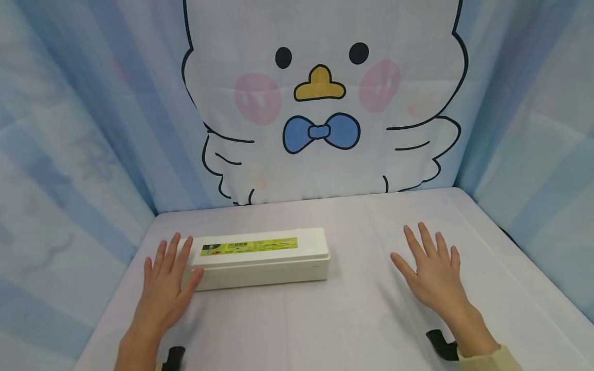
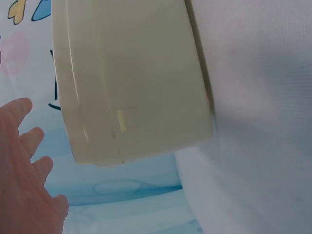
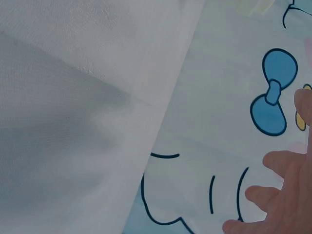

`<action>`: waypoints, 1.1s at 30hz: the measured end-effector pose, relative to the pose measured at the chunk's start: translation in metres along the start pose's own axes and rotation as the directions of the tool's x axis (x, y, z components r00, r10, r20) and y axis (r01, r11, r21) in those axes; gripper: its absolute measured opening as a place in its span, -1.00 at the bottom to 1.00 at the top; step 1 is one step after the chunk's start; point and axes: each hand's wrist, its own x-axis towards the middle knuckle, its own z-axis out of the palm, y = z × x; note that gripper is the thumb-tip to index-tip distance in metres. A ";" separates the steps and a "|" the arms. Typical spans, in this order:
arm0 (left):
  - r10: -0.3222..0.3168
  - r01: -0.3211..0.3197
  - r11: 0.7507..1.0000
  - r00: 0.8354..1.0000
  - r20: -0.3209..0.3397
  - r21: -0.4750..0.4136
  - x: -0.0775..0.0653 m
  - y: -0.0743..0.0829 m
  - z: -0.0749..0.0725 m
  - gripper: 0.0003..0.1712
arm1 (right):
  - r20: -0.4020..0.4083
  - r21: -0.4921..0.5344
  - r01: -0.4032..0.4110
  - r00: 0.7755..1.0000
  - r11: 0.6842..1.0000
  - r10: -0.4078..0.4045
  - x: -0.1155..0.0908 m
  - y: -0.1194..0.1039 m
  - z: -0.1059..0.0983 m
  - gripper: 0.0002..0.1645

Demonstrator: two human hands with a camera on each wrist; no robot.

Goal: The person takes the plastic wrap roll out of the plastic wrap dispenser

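On the left half of the table lies a long white lidded box (image 1: pixel 264 273) with a yellow-green label (image 1: pixel 250 246) along its top. My left hand (image 1: pixel 164 288), fingers straight and spread, is at the box's left end and overlaps it in the head view. In the left wrist view the side of the box (image 2: pixel 136 83) fills the middle, with the fingers apart from it at the lower left. Over the right side of the table my right hand (image 1: pixel 433 275) is spread with straight fingers and holds nothing. Its fingertips (image 3: pixel 278 163) show at the right wrist view's edge.
A white cloth covers the table (image 1: pixel 297 324). Behind it hangs a curtain (image 1: pixel 320 170) with a cartoon bird in a blue bow tie; blue patterned curtains (image 1: pixel 60 170) close in both sides. A black strap piece (image 1: pixel 443 346) shows at the right wrist.
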 end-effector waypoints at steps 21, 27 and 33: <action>0.015 -0.023 0.993 0.997 -0.071 -0.113 0.001 -0.011 0.002 -0.13 | -0.032 0.043 0.046 0.998 0.998 -0.045 0.004 -0.007 0.005 -0.07; 0.012 -0.024 0.987 0.997 -0.079 -0.157 0.000 -0.012 0.001 -0.12 | -0.048 0.051 0.057 0.997 0.997 -0.055 0.007 -0.013 0.004 -0.05; -0.034 0.022 0.985 0.997 -0.068 -0.169 -0.003 -0.011 0.000 -0.10 | -0.051 0.058 0.080 0.996 0.995 -0.077 0.012 -0.021 0.002 -0.04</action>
